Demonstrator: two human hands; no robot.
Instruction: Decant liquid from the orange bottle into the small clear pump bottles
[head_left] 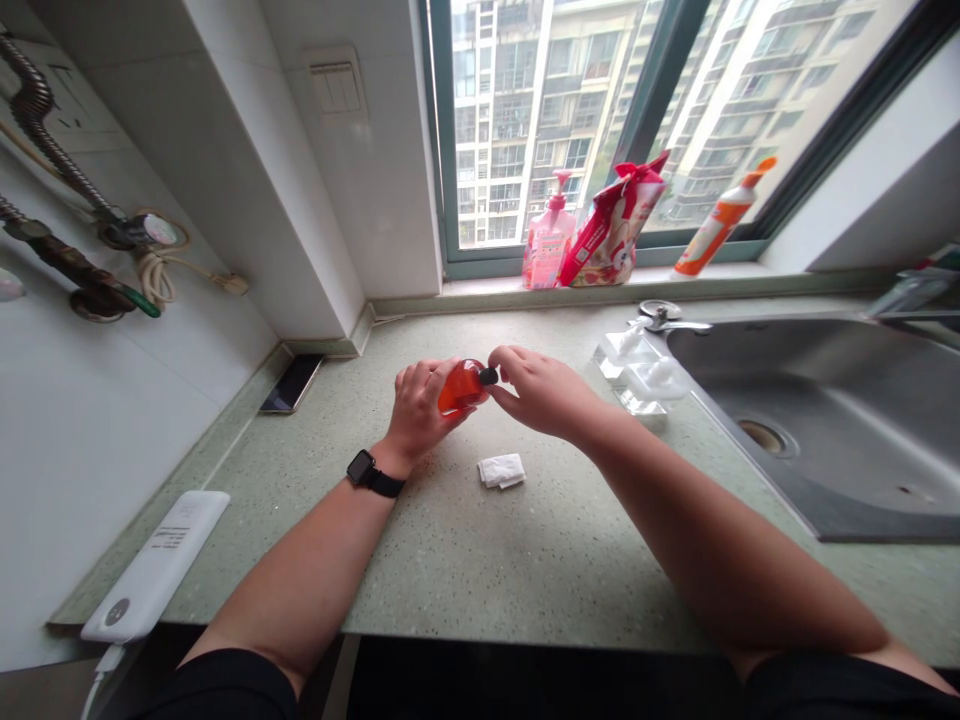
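My left hand [425, 408] is wrapped round a bottle of orange-red liquid [463, 388], tilted with its neck to the right. A small black cap [488, 376] sits on the bottle's neck. Thumb and forefinger of my right hand [536, 388] close around this cap, one above and one below. Just below the hands, a folded white tissue [502, 471] lies on the speckled green countertop [480, 570]. To the right of my right hand are two clear square bottles with white pump tops [628, 345] [654, 382].
On the right is a steel sink [825, 400], with a round metal strainer [660, 310] by its corner. A pink pump bottle [549, 245], a red bag [615, 230] and an orange-white bottle [716, 225] line the windowsill. Leftward lie a phone [292, 384] and a white power bank [157, 562] with a cable.
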